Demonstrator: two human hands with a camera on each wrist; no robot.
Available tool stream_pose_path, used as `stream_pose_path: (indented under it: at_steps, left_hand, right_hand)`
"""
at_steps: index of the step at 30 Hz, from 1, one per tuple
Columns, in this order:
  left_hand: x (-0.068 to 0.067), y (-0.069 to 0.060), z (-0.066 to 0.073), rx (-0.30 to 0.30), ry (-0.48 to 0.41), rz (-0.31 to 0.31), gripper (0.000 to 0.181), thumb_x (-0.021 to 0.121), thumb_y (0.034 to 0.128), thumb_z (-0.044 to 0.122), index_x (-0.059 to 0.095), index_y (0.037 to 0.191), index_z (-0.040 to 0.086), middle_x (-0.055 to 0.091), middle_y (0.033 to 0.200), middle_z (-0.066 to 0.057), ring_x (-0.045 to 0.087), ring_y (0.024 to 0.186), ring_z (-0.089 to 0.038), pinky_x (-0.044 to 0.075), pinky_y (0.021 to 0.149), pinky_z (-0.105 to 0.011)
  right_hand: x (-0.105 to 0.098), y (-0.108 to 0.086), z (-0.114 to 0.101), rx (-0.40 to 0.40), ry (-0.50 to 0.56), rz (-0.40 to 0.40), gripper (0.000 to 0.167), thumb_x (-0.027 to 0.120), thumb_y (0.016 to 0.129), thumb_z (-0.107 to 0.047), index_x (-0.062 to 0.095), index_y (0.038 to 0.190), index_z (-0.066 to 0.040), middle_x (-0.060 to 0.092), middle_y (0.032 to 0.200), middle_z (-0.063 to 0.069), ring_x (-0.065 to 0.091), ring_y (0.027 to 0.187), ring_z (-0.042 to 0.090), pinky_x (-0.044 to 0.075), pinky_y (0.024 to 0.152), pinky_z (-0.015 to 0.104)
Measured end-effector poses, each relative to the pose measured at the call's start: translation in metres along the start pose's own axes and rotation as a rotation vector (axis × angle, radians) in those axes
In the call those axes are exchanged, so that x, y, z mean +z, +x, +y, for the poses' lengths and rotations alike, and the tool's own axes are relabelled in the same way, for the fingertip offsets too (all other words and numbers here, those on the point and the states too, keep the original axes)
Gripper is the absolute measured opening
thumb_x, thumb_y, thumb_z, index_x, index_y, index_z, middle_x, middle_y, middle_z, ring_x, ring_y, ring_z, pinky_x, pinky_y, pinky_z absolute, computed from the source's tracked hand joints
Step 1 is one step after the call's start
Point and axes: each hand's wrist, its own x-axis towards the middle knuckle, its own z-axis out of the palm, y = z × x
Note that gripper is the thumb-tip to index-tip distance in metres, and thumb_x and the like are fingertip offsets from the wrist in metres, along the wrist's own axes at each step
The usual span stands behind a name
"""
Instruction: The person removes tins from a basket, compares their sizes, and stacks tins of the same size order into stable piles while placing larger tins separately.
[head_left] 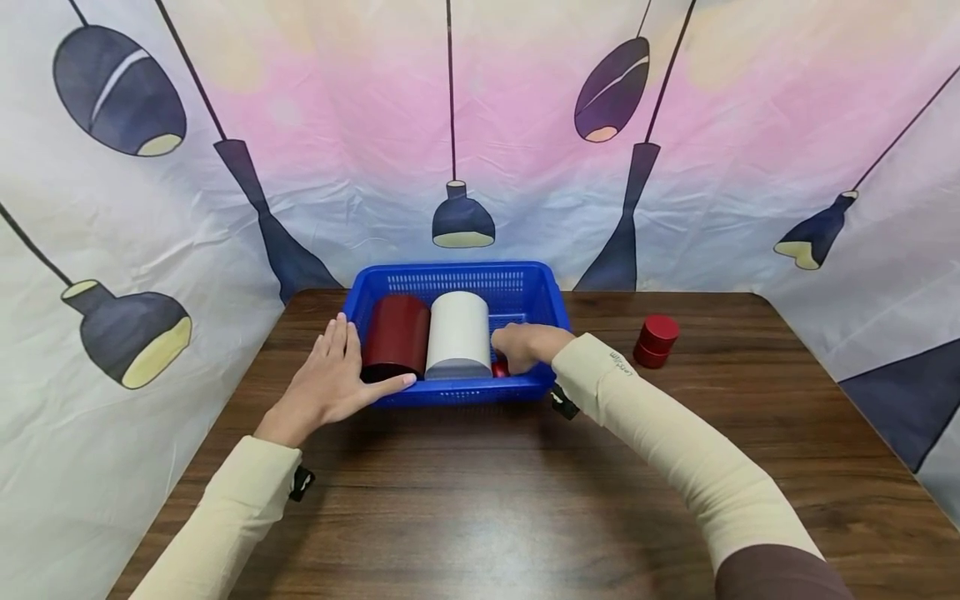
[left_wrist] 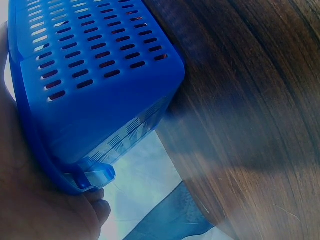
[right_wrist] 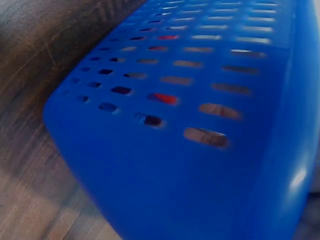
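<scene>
A blue plastic basket (head_left: 450,392) stands at the back of the table, with a dark red cylinder (head_left: 397,329) and a white cylinder (head_left: 459,333) lying side by side in it. My left hand (head_left: 326,379) rests on the basket's left front corner, fingers straight and thumb along the front rim. Inside the right end, my right hand (head_left: 525,346) reaches down with curled fingers at a small shiny red object (head_left: 500,368), mostly hidden by the hand. Red also shows through the slots of the basket wall (right_wrist: 165,160) in the right wrist view.
Right of the basket, a red round tin-like object (head_left: 657,342) with a seam round its middle stands on the brown wooden table (head_left: 465,500). A cloth backdrop (head_left: 375,167) printed with lamps hangs behind and beside the table.
</scene>
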Motion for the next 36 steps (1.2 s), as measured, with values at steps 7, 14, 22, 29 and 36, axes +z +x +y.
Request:
stream_pose_path:
  at_steps: [7, 14, 22, 29, 36]
  left_hand:
    - [-0.001, 0.000, -0.001, 0.002, 0.007, 0.000, 0.135, 0.042, 0.0805, 0.090, 0.000, 0.156, -0.013, -0.011, 0.164, -0.031, -0.006, 0.150, -0.051, 0.002, 0.120, -0.062]
    - [-0.001, 0.000, -0.001, -0.008, 0.014, -0.015, 0.135, 0.041, 0.0802, 0.091, -0.002, 0.156, -0.013, -0.013, 0.164, -0.030, -0.008, 0.150, -0.050, 0.002, 0.121, -0.062]
    - [0.000, -0.001, -0.001, 0.002, 0.008, 0.000, 0.134, 0.043, 0.0807, 0.090, 0.001, 0.156, -0.013, -0.012, 0.164, -0.031, -0.006, 0.150, -0.051, 0.002, 0.120, -0.062]
    - [0.000, 0.000, -0.002, 0.005, 0.012, -0.005, 0.134, 0.042, 0.0812, 0.090, 0.000, 0.156, -0.013, -0.012, 0.164, -0.031, -0.008, 0.150, -0.050, 0.001, 0.120, -0.062]
    - [0.000, 0.000, -0.002, 0.006, 0.014, -0.004, 0.135, 0.042, 0.0811, 0.090, 0.000, 0.155, -0.014, -0.012, 0.163, -0.032, -0.007, 0.150, -0.051, 0.001, 0.120, -0.063]
  right_hand:
    - [0.002, 0.000, 0.001, -0.022, 0.015, 0.011, 0.011, 0.064, 0.095, -0.001, 0.060, 0.099, -0.010, 0.058, 0.087, 0.005, 0.053, 0.077, 0.020, 0.044, 0.066, 0.028]
    - [-0.003, -0.001, 0.004, -0.046, -0.003, 0.033, 0.019, 0.063, 0.089, 0.006, 0.062, 0.083, -0.012, 0.052, 0.075, 0.001, 0.046, 0.068, 0.017, 0.038, 0.058, 0.027]
    - [-0.012, -0.007, 0.008, -0.061, 0.004, 0.053, 0.016, 0.067, 0.087, 0.003, 0.059, 0.083, -0.011, 0.049, 0.075, 0.002, 0.042, 0.069, 0.017, 0.036, 0.059, 0.028]
    - [-0.020, -0.015, 0.013, -0.102, -0.004, 0.087, 0.031, 0.080, 0.084, -0.012, 0.069, 0.113, -0.008, 0.063, 0.101, 0.004, 0.055, 0.091, 0.021, 0.051, 0.077, 0.031]
    - [-0.028, -0.024, 0.021, -0.086, 0.049, 0.123, 0.036, 0.087, 0.079, -0.019, 0.069, 0.108, -0.008, 0.066, 0.103, 0.006, 0.061, 0.092, 0.021, 0.056, 0.079, 0.034]
